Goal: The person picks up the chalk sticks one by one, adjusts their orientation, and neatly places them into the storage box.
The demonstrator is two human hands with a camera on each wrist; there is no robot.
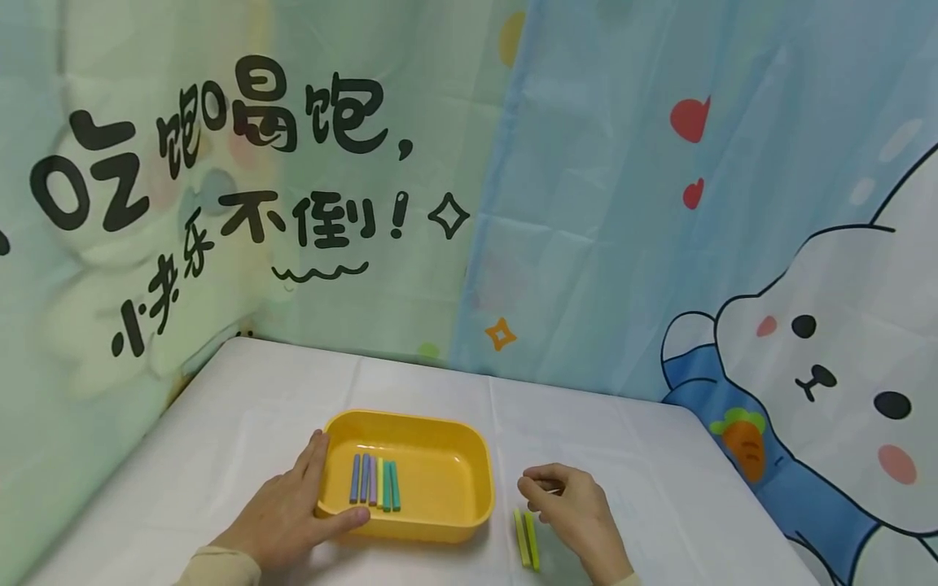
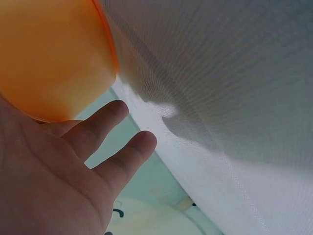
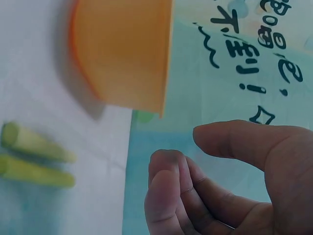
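A yellow tray [image 1: 447, 480] stands on the table with several chalk sticks [image 1: 374, 483] lying side by side at its left, blue, purple, yellow and green. My left hand [image 1: 286, 505] rests against the tray's left front corner, thumb along the front rim and fingers straight at the left side. In the left wrist view two fingers extend past the tray wall [image 2: 58, 54]. Right of the tray, my right hand [image 1: 575, 509] hovers with loosely bent fingers; the right wrist view shows a gap between thumb and fingertips, nothing in it. Two yellow-green chalk sticks [image 1: 526, 540] lie just beside it.
A white cloth [image 1: 659, 464] covers the table. Behind it hangs a printed curtain [image 1: 586, 244] with black lettering and a cartoon bear [image 1: 828, 366] at the right. The tray's wall [image 3: 122, 54] rises close by in the right wrist view.
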